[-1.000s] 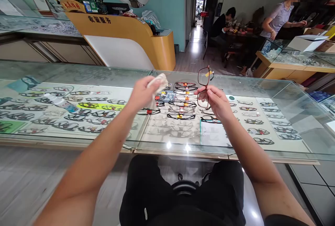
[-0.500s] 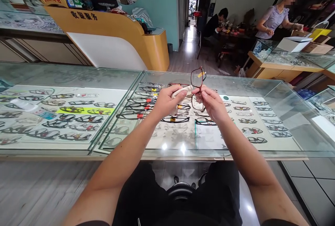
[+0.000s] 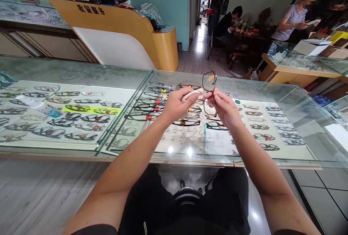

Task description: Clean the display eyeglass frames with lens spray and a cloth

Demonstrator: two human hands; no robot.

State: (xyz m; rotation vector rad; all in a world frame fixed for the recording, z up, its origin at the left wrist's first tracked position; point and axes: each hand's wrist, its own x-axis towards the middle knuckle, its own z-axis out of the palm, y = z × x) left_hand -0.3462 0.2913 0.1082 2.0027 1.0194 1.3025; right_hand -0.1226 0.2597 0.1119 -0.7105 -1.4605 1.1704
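Note:
My right hand (image 3: 224,108) is closed on a pair of thin dark-red framed glasses (image 3: 210,91), held upright above the glass display counter (image 3: 81,79); a small yellow tag hangs on the upper lens. My left hand (image 3: 176,105) pinches a pale folded cloth (image 3: 192,95) and presses it against the glasses beside the right hand. Both hands meet over the middle of the counter.
Under the counter glass lie several rows of spectacle frames (image 3: 67,119). A curved orange and white service desk (image 3: 119,35) stands beyond. Two other people are at the back right: one seated at a table (image 3: 230,23), one standing (image 3: 296,19) by another glass case with boxes.
My left hand has carried the cloth from the left over to the glasses and now presses it on them. The right hand kept the glasses upright. The view shifted slightly.

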